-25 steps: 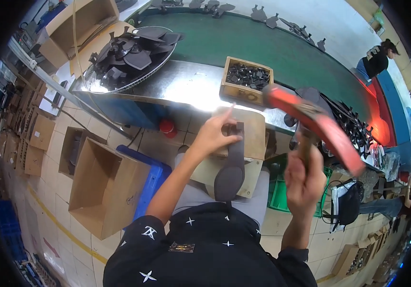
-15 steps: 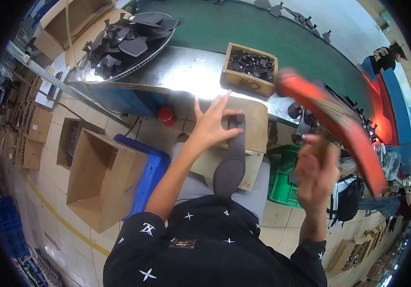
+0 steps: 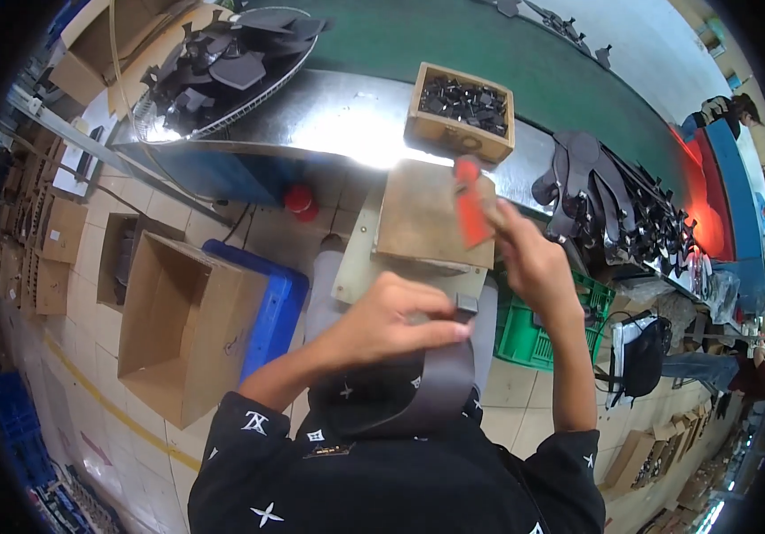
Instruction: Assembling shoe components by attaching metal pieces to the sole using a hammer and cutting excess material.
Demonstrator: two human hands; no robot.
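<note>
My left hand (image 3: 391,325) is closed in a pinch above my lap, thumb and fingers on the narrow end of a dark grey flat strap (image 3: 449,378). A small grey clip-like piece (image 3: 465,304) shows at that end. The strap curves down toward my shirt. My right hand (image 3: 534,267) is wrapped round a red-headed hammer (image 3: 471,214), whose head is over the right part of a worn wooden block (image 3: 422,214). The hammer is blurred, and its handle is mostly hidden by my fingers. The block rests on a pale board (image 3: 356,267) across my legs.
Ahead, a wooden box (image 3: 463,142) of small dark pieces stands on the metal bench edge (image 3: 347,116). A wire basket (image 3: 240,111) of dark parts lies left; more straps (image 3: 583,173) lie right. Beside me are a cardboard box (image 3: 196,338) and a green crate (image 3: 525,343).
My left hand has drawn back toward my body with the strap, lifting its end off the block and bending it. My right hand has brought the hammer inward from the right, over the block.
</note>
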